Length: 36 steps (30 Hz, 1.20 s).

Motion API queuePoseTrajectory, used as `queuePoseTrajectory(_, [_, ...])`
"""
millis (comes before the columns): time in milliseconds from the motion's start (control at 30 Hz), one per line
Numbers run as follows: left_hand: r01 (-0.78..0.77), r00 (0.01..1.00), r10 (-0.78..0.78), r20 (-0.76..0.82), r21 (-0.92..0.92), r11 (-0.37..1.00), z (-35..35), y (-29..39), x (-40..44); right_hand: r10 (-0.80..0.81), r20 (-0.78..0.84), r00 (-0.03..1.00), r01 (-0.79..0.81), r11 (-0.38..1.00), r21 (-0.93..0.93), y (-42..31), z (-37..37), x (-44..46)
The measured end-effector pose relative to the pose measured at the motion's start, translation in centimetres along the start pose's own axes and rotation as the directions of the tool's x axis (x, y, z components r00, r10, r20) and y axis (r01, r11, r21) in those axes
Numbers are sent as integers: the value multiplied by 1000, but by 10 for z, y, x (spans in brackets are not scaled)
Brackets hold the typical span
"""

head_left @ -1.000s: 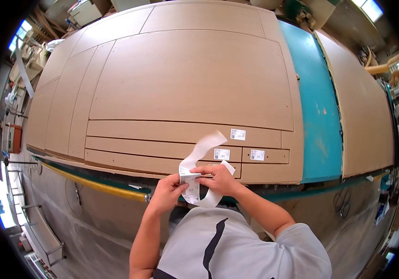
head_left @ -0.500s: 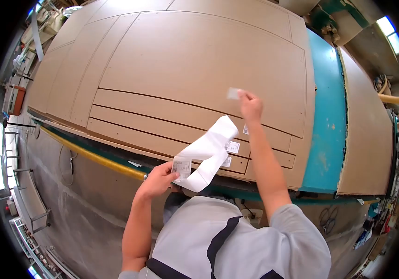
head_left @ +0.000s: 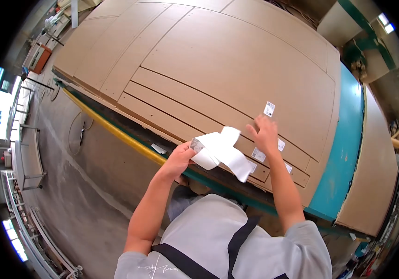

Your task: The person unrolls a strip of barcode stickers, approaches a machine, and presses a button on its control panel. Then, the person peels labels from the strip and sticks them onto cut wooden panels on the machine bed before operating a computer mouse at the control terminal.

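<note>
My left hand [head_left: 179,159] is closed on a curling white strip of label backing paper [head_left: 229,151]; a printed label [head_left: 196,145] shows on it beside my fingers. The strip hangs in loops over the near edge of a brown board [head_left: 236,56] cut into panels by dark grooves. My right hand [head_left: 264,133] is over the board with its fingers apart and nothing in them. Just beyond its fingertips a white printed label [head_left: 269,109] lies on the large panel. Around my right wrist, more labels [head_left: 258,154] lie on the narrow strips.
A yellow rail [head_left: 111,140] runs along the table's near left side. To the right are a teal table surface [head_left: 336,144] and another brown board [head_left: 371,172]. A metal rack [head_left: 31,160] stands on the concrete floor [head_left: 85,195] at left.
The label held in my right hand now lies on the large panel, and that hand has let go and drawn back. My view has turned, and the paper strip has swung.
</note>
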State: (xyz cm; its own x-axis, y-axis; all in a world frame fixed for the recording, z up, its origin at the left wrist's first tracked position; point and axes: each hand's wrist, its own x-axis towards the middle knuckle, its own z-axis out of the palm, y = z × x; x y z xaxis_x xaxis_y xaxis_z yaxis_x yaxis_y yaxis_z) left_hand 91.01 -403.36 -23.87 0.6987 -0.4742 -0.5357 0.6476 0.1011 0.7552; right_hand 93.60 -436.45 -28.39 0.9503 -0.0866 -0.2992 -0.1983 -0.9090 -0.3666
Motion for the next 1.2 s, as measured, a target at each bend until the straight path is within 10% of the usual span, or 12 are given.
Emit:
queuePoseTrajectory(133, [-33, 999, 32, -37, -19, 999, -12, 3, -14, -246, 94, 965, 28, 451, 892, -42, 43, -30])
queuePoseTrajectory(500, [-190, 981, 195, 24, -130, 973, -119, -2, -69, -401, 149, 904, 258, 789, 558, -246, 30, -90])
queuePoseTrajectory(600, [-247, 969, 244, -42, -141, 959, -158, 4, -98, -310, 221, 925, 101, 759, 643, -300, 49, -93])
queuePoseTrajectory(733, [-275, 961, 277, -22, -207, 939, -224, 14, -148, -516, -16, 857, 455, 741, 494, -363, 103, -89])
queuePoseTrajectory(800, [-307, 952, 299, -69, -228, 924, -252, 19, -178, -517, 74, 853, 382, 715, 585, -403, 111, -94])
queuePoseTrajectory(1000, [-273, 833, 368, -413, 273, 923, -308, -7, -241, -669, -110, 735, 590, 551, 590, -483, 164, -97])
queuePoseTrajectory(1033, [-315, 814, 377, -442, 209, 926, -308, -5, -254, -732, -125, 670, 719, 597, 355, -485, 179, -94])
queuePoseTrajectory(1067, [-320, 818, 376, -436, 199, 926, -312, -9, -261, -792, -112, 600, 800, 593, 95, -489, 187, -94])
queuePoseTrajectory(1167, [-428, 734, 426, -529, 126, 895, -324, -29, -276, -837, 78, 541, 805, 543, 240, -512, 181, -84])
queuePoseTrajectory(1200, [-423, 729, 417, -543, 122, 898, -329, -33, -281, -712, 210, 670, 621, 693, 366, -542, 155, -97])
